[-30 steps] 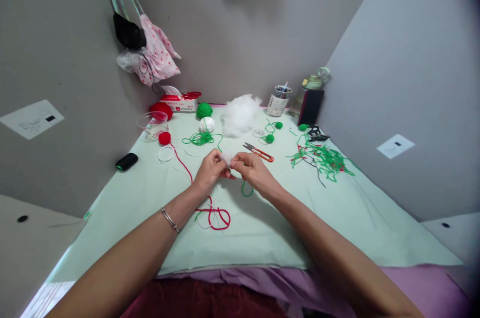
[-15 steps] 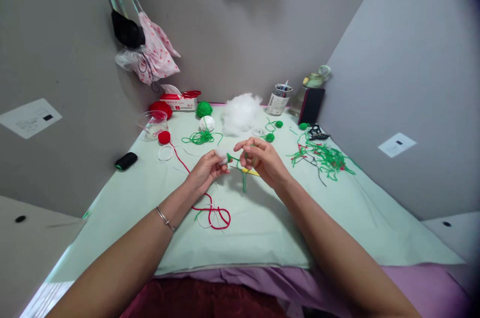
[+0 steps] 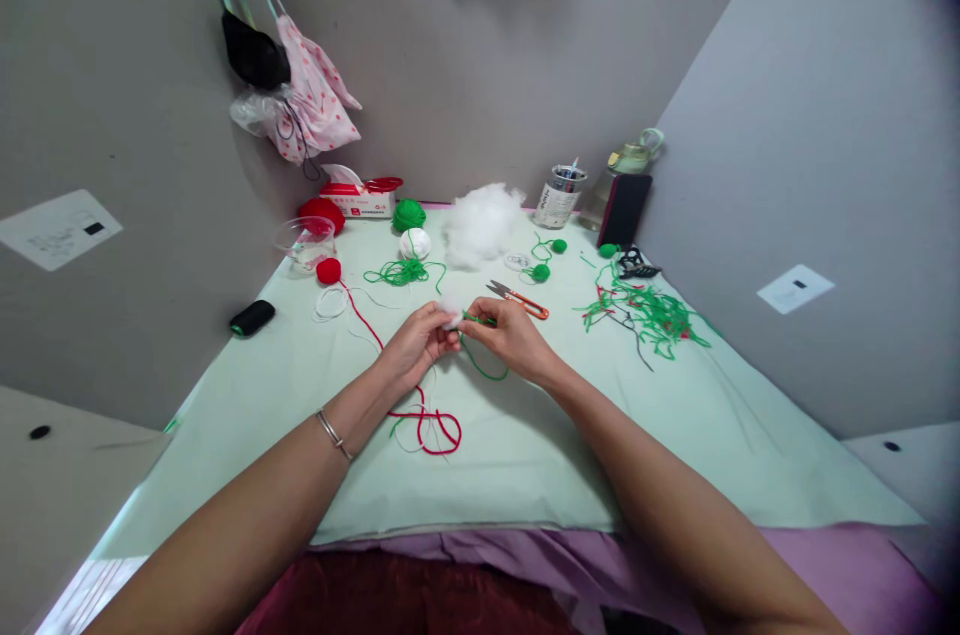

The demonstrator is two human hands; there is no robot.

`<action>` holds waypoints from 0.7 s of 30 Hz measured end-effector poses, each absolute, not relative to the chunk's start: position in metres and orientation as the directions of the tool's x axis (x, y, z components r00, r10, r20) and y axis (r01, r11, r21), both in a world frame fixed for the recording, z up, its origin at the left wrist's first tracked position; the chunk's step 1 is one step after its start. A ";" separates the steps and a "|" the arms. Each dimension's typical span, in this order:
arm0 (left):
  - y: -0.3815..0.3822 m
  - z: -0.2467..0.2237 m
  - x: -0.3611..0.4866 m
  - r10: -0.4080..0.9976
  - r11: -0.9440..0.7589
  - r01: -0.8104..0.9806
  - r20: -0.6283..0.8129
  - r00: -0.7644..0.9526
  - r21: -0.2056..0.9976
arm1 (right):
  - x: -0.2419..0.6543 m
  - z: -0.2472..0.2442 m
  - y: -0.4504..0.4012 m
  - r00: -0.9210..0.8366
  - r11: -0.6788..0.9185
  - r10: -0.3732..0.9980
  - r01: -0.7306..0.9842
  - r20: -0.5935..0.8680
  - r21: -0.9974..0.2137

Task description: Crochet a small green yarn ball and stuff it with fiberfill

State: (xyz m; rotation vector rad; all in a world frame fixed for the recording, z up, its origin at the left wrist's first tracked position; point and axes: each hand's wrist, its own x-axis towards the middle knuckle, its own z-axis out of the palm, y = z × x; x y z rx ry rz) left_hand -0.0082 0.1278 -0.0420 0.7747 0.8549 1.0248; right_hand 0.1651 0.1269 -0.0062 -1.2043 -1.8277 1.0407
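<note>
My left hand (image 3: pixel 420 343) is closed, its thumb and fingertips pinching a small tuft of white stuffing (image 3: pixel 451 315) in a green crochet piece mostly hidden by the fingers. Close against it on the right, my right hand (image 3: pixel 506 335) is closed with its fingertips on green yarn (image 3: pixel 486 376), which hangs in a loop below the fingers. Whether this hand also holds a tool is hidden. Just beyond it lie thread snips (image 3: pixel 529 303) with orange handles and dark blades. Red yarn (image 3: pixel 439 433) loops on the table near my left wrist.
A heap of white stuffing (image 3: pixel 484 227) sits at the back. Green yarn scraps (image 3: pixel 660 320) lie at right, near a black claw clip (image 3: pixel 637 265) and a propped phone (image 3: pixel 625 210). Further left are a red yarn ball (image 3: pixel 328 271), a clear plastic cup (image 3: pixel 306 245) and a tissue box (image 3: pixel 367 203).
My right hand has moved left and down to meet the left, its fingers closing on the green yarn. A yellow stick-like tool beneath it has gone from sight; the snips now show.
</note>
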 end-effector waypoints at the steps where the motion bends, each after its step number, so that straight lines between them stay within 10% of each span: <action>1: 0.128 -0.042 -0.008 0.933 0.328 -0.398 -0.229 0.276 0.857 | 0.164 -0.006 0.127 -0.306 0.226 0.945 0.365 0.113 -0.903; 21: 0.120 -0.037 -0.002 0.961 0.243 -0.399 -0.165 0.220 0.884 | 0.160 -0.005 0.122 -0.239 0.046 0.971 0.233 -0.011 -0.971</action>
